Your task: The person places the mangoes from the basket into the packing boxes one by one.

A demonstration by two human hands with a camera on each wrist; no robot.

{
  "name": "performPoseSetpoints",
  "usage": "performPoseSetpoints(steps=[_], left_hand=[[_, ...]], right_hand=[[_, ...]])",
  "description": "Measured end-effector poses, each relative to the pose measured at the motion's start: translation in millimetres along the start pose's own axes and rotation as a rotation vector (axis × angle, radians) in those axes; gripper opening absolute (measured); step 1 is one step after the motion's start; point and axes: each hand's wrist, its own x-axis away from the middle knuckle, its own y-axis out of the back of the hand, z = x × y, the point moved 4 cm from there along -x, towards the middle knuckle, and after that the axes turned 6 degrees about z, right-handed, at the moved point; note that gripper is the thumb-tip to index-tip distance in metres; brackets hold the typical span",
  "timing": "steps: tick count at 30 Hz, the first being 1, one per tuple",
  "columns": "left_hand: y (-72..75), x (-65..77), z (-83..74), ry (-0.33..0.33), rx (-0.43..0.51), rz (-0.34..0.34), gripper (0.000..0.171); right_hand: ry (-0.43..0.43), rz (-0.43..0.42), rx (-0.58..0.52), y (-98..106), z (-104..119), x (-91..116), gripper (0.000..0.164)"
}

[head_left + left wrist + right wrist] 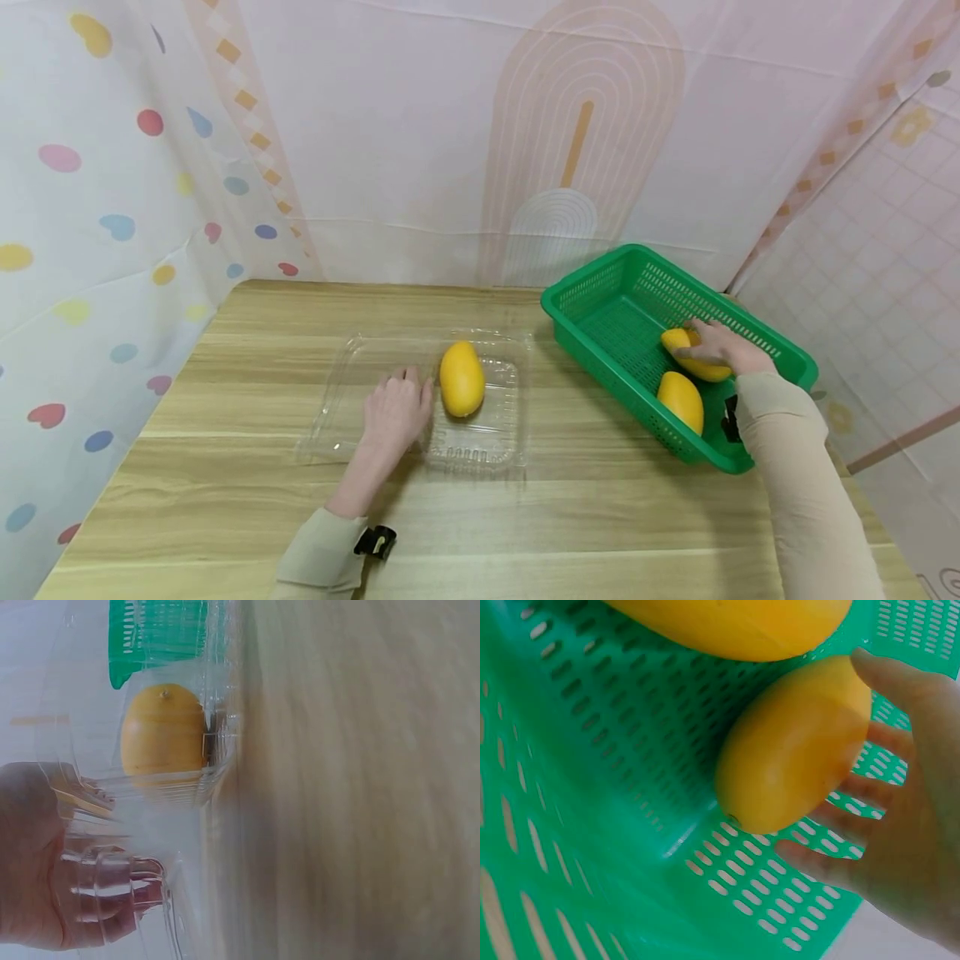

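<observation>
A clear plastic clamshell box [480, 446] lies opened out on the table, its lid [337, 400] to the left. One yellow mango [462, 379] sits in the box. My left hand [393, 408] grips the box where lid and box meet; its fingers show through the plastic in the left wrist view. Inside the green basket [600, 354] lie two more mangoes. My right hand [723, 346] reaches over the farther mango [795, 746], thumb at one end, fingers spread along its far side. The nearer mango [681, 402] rests beside it, untouched.
A wood-grain table [225, 517] carries the box and basket. Behind it hangs a pale patterned cloth [397, 150], with a dotted cloth [97, 317] on the left. Slotted basket walls [547, 847] rise around the right hand.
</observation>
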Motion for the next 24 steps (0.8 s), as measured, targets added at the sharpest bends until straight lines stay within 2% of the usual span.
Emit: performPoseSetpoints(steps=[11, 18, 24], left_hand=[[-4.3, -2.7, 1.0, -0.024, -0.005, 0.051, 0.037], [-6.1, -4.0, 1.2, -0.034, -0.025, 0.035, 0.034], [-6.2, -4.3, 0.6, -0.049, -0.025, 0.025, 0.029]], right_hand=[[0.005, 0.021, 0.007, -7.2, -3.3, -1.4, 0.074], [0.032, 0.036, -0.052, -16.0, -7.3, -6.7, 0.083], [0.019, 0.019, -0.051, -20.1, -9.2, -12.5, 0.086]])
